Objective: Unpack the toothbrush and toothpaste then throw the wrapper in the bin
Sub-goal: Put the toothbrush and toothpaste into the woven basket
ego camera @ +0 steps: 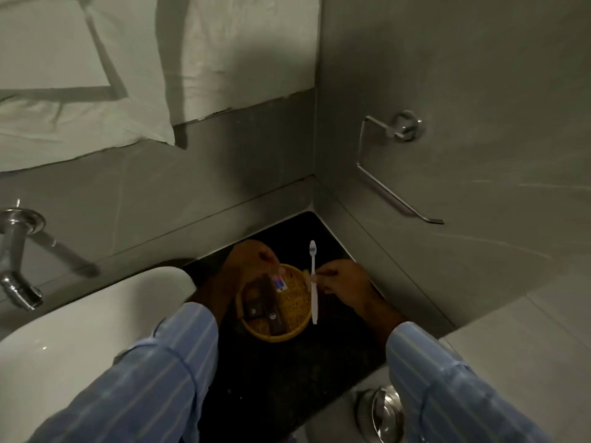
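Observation:
My right hand [343, 284] pinches a white toothbrush [313, 282] by the middle of its handle, bristles up, over the right rim of a round wicker basket [297, 332]. My left hand [246, 266] hovers over the basket's left side and holds a small white toothpaste tube with a red and blue label [279, 282] at its fingertips, together with a dark brown wrapper [267, 290]. Dark brown packets [256, 311] lie in the basket. No bin is clearly identifiable.
The basket stands on a black counter [271, 378] in the corner of grey tiled walls. A white basin [80, 330] with a chrome tap [19, 270] is at the left. A chrome holder [396, 174] hangs on the right wall. A round metal object [382, 414] is below.

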A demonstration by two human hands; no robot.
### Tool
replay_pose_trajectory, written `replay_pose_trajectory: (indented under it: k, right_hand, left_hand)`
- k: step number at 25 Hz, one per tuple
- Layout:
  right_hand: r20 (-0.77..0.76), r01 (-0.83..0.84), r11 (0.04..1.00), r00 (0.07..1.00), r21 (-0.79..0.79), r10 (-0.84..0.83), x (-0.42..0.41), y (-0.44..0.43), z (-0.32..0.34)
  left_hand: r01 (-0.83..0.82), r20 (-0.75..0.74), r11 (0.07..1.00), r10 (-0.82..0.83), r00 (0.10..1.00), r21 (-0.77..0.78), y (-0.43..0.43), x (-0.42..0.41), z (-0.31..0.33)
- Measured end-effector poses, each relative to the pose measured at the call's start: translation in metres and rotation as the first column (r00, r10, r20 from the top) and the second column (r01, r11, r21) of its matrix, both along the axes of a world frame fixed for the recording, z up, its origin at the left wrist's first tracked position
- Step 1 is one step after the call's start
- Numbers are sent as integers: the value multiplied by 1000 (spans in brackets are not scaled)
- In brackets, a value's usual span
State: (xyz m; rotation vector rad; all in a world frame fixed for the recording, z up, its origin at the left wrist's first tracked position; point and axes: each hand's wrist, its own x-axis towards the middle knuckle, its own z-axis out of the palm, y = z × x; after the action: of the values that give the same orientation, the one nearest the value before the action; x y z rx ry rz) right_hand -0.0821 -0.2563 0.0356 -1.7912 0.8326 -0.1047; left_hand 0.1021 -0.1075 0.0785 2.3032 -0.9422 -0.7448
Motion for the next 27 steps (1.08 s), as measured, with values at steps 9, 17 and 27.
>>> replay_pose_trajectory:
  k: [9, 17, 27]
  right_hand:
    - [-360, -162, 974, 928, -156, 97, 99, -21, -57]
    - [-466, -88, 990, 884, -112, 25, 128, -23, -99]
    - [-403, 27, 993, 913, -117, -72, 138, -19, -130]
  left_hand:
    - [83, -54, 987, -76, 996, 138, -47, 66, -69]
    - [197, -56, 921, -189, 980, 335, -69, 80, -121]
    - [190, -43, 946, -185, 982, 264, -68, 86, -135]
